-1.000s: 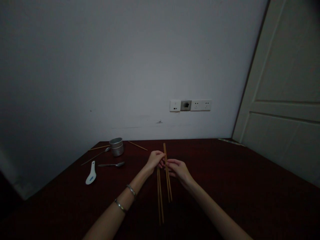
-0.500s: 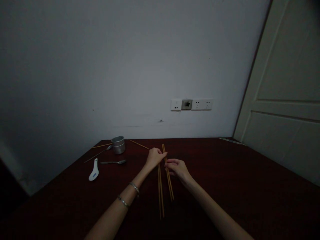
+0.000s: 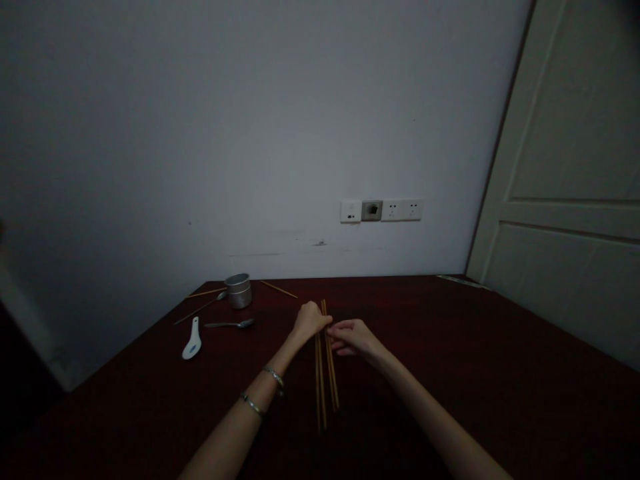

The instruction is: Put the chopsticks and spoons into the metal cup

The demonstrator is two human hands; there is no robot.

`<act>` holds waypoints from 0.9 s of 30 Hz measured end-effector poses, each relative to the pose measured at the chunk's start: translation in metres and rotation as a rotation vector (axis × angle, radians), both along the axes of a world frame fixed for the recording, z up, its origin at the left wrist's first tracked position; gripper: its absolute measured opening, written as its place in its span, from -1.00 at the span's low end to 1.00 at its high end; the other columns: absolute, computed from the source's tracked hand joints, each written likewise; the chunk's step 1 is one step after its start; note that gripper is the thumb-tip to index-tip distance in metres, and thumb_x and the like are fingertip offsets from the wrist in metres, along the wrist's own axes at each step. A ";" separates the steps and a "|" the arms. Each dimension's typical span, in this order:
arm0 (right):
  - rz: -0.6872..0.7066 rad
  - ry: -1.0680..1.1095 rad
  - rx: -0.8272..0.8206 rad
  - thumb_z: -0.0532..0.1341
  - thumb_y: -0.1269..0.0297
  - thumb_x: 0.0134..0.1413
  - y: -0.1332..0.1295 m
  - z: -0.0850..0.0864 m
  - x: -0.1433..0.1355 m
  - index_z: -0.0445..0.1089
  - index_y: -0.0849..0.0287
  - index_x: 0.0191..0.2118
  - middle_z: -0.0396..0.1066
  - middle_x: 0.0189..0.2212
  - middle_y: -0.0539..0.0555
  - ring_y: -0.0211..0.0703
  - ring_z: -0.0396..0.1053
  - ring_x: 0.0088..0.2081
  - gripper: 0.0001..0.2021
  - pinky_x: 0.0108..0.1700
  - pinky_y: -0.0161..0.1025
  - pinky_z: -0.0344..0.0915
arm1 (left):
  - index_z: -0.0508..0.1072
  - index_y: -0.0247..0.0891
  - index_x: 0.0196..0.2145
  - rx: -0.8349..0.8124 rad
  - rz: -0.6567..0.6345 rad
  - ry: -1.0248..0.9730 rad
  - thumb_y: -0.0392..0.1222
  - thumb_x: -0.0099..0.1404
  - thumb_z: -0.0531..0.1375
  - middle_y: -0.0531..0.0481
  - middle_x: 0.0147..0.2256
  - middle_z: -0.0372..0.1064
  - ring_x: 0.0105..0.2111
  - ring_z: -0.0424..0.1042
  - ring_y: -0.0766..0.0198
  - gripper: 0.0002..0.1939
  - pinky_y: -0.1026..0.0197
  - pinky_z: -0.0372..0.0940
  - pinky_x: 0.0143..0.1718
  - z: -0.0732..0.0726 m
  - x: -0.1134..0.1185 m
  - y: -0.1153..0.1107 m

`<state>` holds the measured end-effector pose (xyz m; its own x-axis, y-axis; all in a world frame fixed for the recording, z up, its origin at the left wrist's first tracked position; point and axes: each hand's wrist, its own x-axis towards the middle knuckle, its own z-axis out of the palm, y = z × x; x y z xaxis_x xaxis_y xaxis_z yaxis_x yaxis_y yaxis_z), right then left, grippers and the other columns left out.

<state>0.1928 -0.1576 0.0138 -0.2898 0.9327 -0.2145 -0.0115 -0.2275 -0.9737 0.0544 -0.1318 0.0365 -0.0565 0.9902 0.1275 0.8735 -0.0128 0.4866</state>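
Observation:
Several wooden chopsticks hang in two close pairs between my hands, in the middle of the view, their lower ends spread slightly apart. My left hand is closed around their upper part, with its thumb pointing right across them. From the right, my right hand pinches the right pair just below that thumb. Parts of the chopsticks are hidden behind the fingers. Two bracelets circle my left wrist and forearm.
On the dark red table, at left, are a metal cup, a white soup spoon, a metal spoon and a longer metal spoon. Loose chopsticks lie near the back wall, which has sockets.
The right pair of chopsticks has moved left and slightly down, nearer the left pair. My right hand has come closer to my left. The camera has shifted a little.

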 end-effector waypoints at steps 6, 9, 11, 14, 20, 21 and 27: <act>-0.140 0.037 -0.021 0.22 0.28 -0.04 0.018 0.003 0.034 0.34 0.29 -0.40 0.44 -0.58 0.08 -0.31 0.40 -0.58 -0.85 -0.53 -0.39 0.34 | 0.49 -0.38 -0.50 -0.041 -0.027 0.014 -0.15 -0.03 0.19 -0.23 -0.49 0.45 -0.43 0.46 0.12 -0.79 0.31 0.21 -0.51 -0.015 0.007 -0.009; -0.166 0.037 -0.036 0.21 0.29 -0.05 0.026 -0.006 0.040 0.32 0.28 -0.40 0.43 -0.60 0.07 -0.31 0.39 -0.59 -0.86 -0.53 -0.39 0.34 | 0.50 -0.38 -0.41 -0.054 -0.021 0.077 -0.17 -0.04 0.20 -0.30 -0.38 0.46 -0.33 0.46 0.03 -0.76 0.25 0.27 -0.41 -0.020 0.013 -0.011; -0.164 0.015 -0.036 0.20 0.31 -0.05 0.028 -0.010 0.039 0.31 0.28 -0.41 0.42 -0.61 0.06 -0.31 0.38 -0.61 -0.87 -0.54 -0.38 0.34 | 0.50 -0.38 -0.36 -0.065 -0.034 0.124 -0.19 -0.03 0.20 -0.33 -0.32 0.46 -0.28 0.45 0.00 -0.74 0.22 0.29 -0.36 -0.020 0.017 -0.013; -0.160 -0.010 -0.026 0.18 0.33 -0.04 0.027 -0.011 0.036 0.29 0.28 -0.41 0.41 -0.63 0.05 -0.31 0.37 -0.62 -0.90 -0.56 -0.38 0.33 | 0.49 -0.38 -0.32 -0.084 -0.048 0.192 -0.24 -0.01 0.19 -0.34 -0.29 0.45 -0.24 0.44 -0.03 -0.74 0.18 0.30 -0.32 -0.018 0.021 -0.018; -0.158 -0.036 -0.007 0.18 0.36 -0.05 0.026 -0.008 0.035 0.30 0.28 -0.43 0.42 -0.62 0.06 -0.31 0.36 -0.63 -0.91 -0.58 -0.37 0.33 | 0.47 -0.38 -0.25 -0.096 -0.050 0.256 -0.29 0.04 0.18 -0.37 -0.25 0.43 -0.20 0.42 -0.08 -0.73 0.08 0.31 -0.26 -0.015 0.029 -0.021; -0.158 -0.041 -0.007 0.18 0.36 -0.06 0.026 -0.008 0.035 0.30 0.28 -0.43 0.42 -0.62 0.06 -0.31 0.36 -0.63 -0.92 -0.58 -0.37 0.33 | 0.47 -0.39 -0.25 -0.101 -0.054 0.260 -0.29 0.04 0.18 -0.38 -0.24 0.42 -0.20 0.42 -0.09 -0.73 0.06 0.30 -0.26 -0.014 0.029 -0.022; -0.152 -0.060 0.001 0.20 0.34 -0.06 0.027 -0.011 0.037 0.31 0.27 -0.41 0.43 -0.60 0.07 -0.31 0.37 -0.61 -0.91 -0.57 -0.38 0.34 | 0.47 -0.38 -0.25 -0.110 -0.051 0.275 -0.31 0.05 0.18 -0.38 -0.23 0.42 -0.19 0.41 -0.10 -0.74 0.05 0.30 -0.25 -0.009 0.031 -0.026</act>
